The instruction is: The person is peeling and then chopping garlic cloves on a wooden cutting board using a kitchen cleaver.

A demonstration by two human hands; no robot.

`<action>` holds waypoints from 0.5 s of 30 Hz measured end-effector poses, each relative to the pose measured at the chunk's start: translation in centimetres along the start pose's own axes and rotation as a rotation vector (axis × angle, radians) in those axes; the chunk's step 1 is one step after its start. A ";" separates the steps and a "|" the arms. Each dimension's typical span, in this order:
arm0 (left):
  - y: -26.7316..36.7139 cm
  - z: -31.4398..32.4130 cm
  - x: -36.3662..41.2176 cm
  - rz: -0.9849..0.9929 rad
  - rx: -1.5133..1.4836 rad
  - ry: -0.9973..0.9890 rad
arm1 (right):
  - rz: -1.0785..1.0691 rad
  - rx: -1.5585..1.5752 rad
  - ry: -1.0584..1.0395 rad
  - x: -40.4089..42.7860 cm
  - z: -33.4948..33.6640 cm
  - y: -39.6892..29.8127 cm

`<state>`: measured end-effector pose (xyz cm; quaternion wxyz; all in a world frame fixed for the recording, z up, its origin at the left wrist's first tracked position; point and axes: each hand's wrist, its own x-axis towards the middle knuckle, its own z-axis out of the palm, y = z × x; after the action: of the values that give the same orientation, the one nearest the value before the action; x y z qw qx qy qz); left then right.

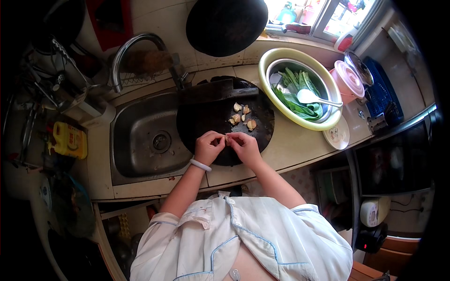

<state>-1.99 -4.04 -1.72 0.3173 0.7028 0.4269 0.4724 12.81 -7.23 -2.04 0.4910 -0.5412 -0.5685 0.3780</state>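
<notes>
Over the near edge of a round dark chopping board (207, 116), my left hand (210, 144) and my right hand (245, 145) meet fingertip to fingertip. Between them they pinch a small garlic clove (227, 139). Several garlic cloves (251, 124) lie loose on the board just beyond my right hand. A cleaver (211, 92) with a dark blade rests across the far part of the board, its handle pointing right. My left wrist wears a pale bangle.
Left of the board is a steel sink (140, 140) under a curved faucet (121, 52). At right, a yellow basin (265, 80) holds a metal bowl of leafy greens (295, 105) and a white rice paddle (311, 96). A plate (338, 135) and a pink lidded container (348, 80) stand beyond.
</notes>
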 end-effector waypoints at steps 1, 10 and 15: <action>0.0 0.0 0.0 0.011 0.002 0.000 | 0.024 0.062 -0.019 0.2 -0.1 0.5; -0.7 -0.3 0.0 -0.030 -0.050 -0.009 | 0.068 0.031 -0.147 0.8 -0.7 -0.3; -1.4 -0.7 0.3 -0.109 -0.155 -0.043 | -0.044 -0.057 -0.173 0.7 -0.8 -0.6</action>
<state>-3.07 -3.14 -2.57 0.4052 0.6617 0.4197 0.4710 13.51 -6.72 -1.21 0.4326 -0.5077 -0.6311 0.3961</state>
